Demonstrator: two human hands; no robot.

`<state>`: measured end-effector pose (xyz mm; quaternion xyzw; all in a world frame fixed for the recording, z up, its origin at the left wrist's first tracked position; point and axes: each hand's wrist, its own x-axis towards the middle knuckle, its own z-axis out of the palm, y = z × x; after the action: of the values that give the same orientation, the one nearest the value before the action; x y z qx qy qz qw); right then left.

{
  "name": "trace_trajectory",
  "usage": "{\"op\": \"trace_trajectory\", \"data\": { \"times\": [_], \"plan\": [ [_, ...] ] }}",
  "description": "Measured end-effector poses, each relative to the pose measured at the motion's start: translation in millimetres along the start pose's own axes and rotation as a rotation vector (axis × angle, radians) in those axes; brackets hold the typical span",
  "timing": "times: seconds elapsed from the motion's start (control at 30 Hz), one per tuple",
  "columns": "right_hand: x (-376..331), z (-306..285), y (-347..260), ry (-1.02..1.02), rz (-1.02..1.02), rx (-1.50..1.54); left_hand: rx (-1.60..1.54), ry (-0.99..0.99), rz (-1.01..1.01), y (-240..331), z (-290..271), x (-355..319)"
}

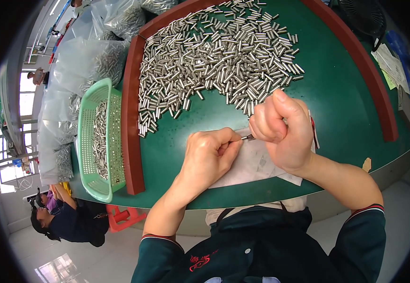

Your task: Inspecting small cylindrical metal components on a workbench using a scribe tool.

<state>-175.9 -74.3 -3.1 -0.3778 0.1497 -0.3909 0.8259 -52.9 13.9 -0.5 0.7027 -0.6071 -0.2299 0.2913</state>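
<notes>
My left hand (209, 155) is closed, pinching a small metal tube between thumb and fingers over a white paper sheet (252, 165). My right hand (283, 127) is a fist around a thin tool (248, 137) whose tip meets the left hand's fingertips. A large heap of short shiny metal tubes (219, 56) lies on the green table (337, 94) just beyond both hands.
A red-brown raised border (132, 118) frames the table's left and right sides. A green plastic basket (99, 141) holding metal tubes hangs at the left edge. Clear bags of tubes (87, 61) pile up behind it. Another person (68, 219) crouches on the floor at lower left.
</notes>
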Motion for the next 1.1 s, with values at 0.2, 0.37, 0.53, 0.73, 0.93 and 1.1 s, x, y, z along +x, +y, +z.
{"op": "trace_trajectory", "data": {
  "times": [0.2, 0.37, 0.53, 0.73, 0.93, 1.1],
  "plan": [
    [1.9, -2.6, 0.6, -0.030, -0.020, 0.045, 0.006, 0.015, 0.026, -1.4, -0.7, -0.5],
    [2.2, -1.1, 2.0, -0.024, -0.026, 0.048, 0.014, 0.018, 0.023, -2.5, 0.8, -1.3],
    [-1.6, 1.2, 0.4, -0.033, -0.016, 0.006, 0.016, -0.001, 0.022, 0.0, 0.5, -1.8],
    [-5.8, 7.9, 2.3, -0.019, -0.048, -0.113, 0.008, -0.001, 0.028, -0.5, 2.4, -0.4],
    [-3.4, 9.9, 3.2, -0.025, -0.063, -0.160, 0.038, 0.003, 0.039, 1.5, -1.1, 2.9],
    [-3.2, 8.9, 5.4, -0.032, -0.060, -0.094, 0.003, 0.026, 0.000, 1.4, -1.6, -1.4]
  ]
}}
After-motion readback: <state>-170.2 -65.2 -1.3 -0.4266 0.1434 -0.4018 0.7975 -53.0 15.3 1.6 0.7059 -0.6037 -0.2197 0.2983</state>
